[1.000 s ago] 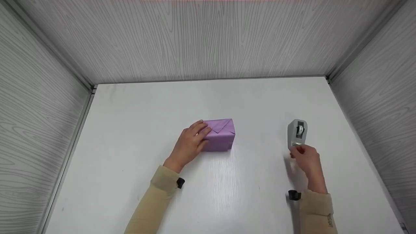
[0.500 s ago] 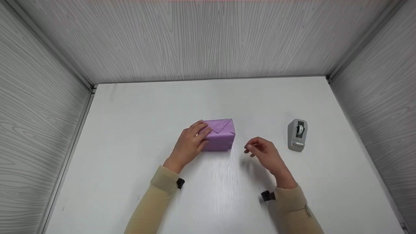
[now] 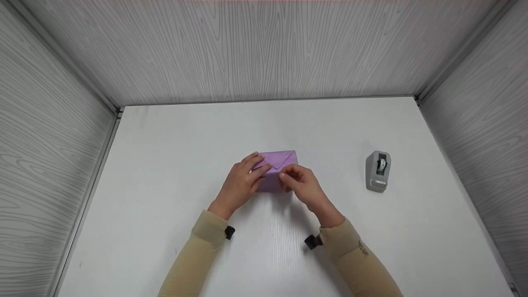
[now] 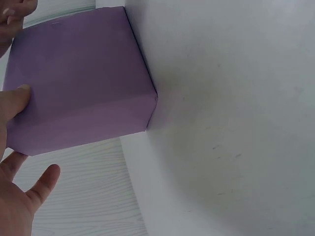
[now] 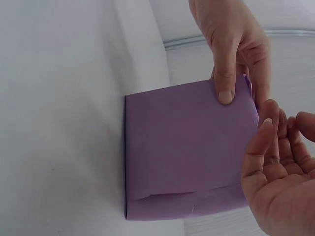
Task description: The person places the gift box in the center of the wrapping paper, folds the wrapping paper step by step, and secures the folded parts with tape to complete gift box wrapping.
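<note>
A box wrapped in purple paper (image 3: 272,183) stands on the white table, its folded triangular flap on top. My left hand (image 3: 237,183) grips its left end. In the right wrist view, the left thumb (image 5: 225,91) presses the purple front face and the fingers reach over the top. My right hand (image 3: 303,185) is at the box's upper front edge, near the flap's tip, thumb and forefinger pinched together. They pinch a small piece of clear tape that barely shows. The right hand's other fingers (image 5: 288,157) are loosely curled.
A grey tape dispenser (image 3: 370,171) with a roll in it stands to the right of the box. Grey wood-grain panels (image 3: 264,53) enclose the white table (image 3: 185,132) at the back and both sides.
My right hand has left the tape dispenser and moved left to the front edge of the box, fingers pinched. The left hand has stayed on the box.
</note>
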`<state>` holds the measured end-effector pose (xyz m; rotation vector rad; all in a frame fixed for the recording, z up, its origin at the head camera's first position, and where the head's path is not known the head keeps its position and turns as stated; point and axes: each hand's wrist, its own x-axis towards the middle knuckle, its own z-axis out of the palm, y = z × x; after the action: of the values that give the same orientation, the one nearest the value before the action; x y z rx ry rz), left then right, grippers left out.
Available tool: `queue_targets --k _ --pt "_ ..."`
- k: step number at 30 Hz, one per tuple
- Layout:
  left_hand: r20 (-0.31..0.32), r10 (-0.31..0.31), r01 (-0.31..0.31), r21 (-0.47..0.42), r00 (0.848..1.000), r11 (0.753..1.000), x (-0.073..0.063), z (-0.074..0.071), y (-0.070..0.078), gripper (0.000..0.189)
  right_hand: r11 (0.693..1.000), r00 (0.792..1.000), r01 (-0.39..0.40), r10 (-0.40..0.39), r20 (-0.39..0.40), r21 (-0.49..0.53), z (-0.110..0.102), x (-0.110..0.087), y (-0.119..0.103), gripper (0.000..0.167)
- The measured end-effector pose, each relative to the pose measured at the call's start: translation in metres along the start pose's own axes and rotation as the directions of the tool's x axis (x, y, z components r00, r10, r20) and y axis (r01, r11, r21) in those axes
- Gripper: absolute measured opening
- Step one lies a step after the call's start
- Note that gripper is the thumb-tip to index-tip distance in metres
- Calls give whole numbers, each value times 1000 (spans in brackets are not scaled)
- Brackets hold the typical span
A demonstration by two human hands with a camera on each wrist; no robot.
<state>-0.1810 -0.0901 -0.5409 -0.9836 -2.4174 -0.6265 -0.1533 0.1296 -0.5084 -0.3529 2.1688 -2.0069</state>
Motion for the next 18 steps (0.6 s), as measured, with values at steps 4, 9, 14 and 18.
queue_targets --k 4,9,14,18 --pt "1 -3 3 2 1000 1000 -1 1 0 39 998 998 -57 56 -42 -23 5 7 -7 20" --pt "14 -10 10 6 1000 1000 -1 1 0 39 993 992 -114 112 -65 -28 7 14 -17 21" --pt "15 -8 8 -6 1000 1000 -1 0 0 39 994 993 -105 103 -66 -31 8 15 -18 20" --pt "7 -8 8 -10 1000 1000 0 0 0 37 995 993 -78 72 -89 -60 10 13 -17 12"
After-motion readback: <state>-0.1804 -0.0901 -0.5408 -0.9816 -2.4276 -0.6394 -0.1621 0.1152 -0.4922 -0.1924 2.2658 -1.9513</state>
